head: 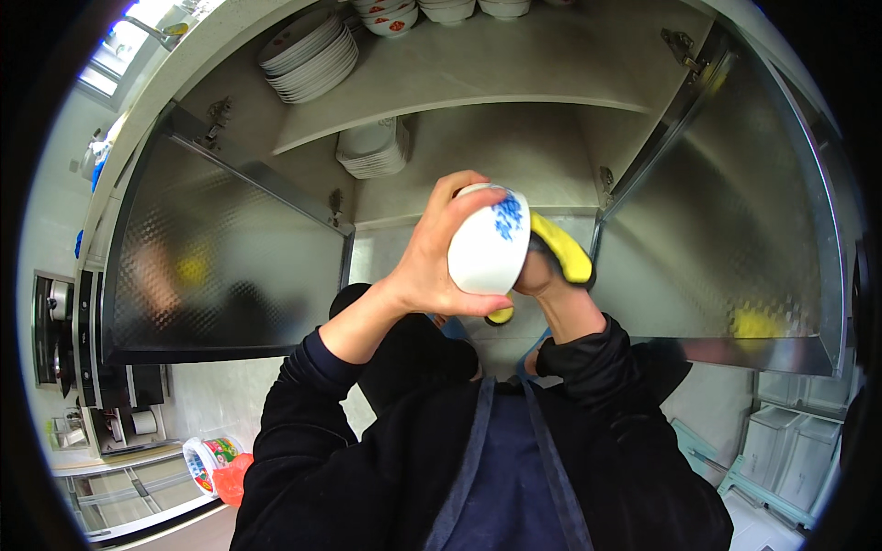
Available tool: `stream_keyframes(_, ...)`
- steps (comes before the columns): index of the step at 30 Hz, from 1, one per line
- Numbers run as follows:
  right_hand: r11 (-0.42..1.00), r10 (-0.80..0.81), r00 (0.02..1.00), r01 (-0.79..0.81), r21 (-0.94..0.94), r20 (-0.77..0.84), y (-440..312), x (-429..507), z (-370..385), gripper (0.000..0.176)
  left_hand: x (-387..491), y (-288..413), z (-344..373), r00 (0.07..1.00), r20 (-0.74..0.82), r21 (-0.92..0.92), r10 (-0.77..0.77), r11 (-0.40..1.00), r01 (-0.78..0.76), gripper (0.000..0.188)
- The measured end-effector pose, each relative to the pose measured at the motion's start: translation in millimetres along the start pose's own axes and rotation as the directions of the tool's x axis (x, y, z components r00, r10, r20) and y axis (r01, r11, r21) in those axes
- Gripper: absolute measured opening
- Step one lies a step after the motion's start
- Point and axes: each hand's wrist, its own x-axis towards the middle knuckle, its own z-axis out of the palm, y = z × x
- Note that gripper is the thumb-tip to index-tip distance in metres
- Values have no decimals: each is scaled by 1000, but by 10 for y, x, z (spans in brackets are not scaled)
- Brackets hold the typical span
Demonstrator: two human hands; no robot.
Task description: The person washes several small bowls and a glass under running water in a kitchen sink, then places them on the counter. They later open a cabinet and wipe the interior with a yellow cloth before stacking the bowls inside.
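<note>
My left hand grips a white bowl with a blue flower pattern, thumb below and fingers over the top. The bowl is tilted on its side, its mouth turned to the right. At that mouth, my right hand holds a yellow cloth with a dark grey side. Part of the cloth hangs out on the right, and a yellow end shows below the bowl. The bowl hides its own inside and most of my right fingers, so I cannot tell how far in they reach.
A low cabinet stands open before me, its left door and right door swung outwards. Its shelf bears stacked plates and bowls. Rectangular dishes are stacked below. A bucket and red plastic bag stand behind left.
</note>
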Motion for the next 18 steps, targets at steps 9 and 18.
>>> stream_keyframes(9, 440, -266, 924, -137, 887, 275, -566, -19, 106, 29, -130, -166, 50, 924, -25, -656, -382, 704, 273, 108)
stream_keyframes(18, 906, -214, 971, 156, -394, -107, -824, 193, 97, 22, -412, -272, -182, 750, 150, -953, -644, 108, 283, 89)
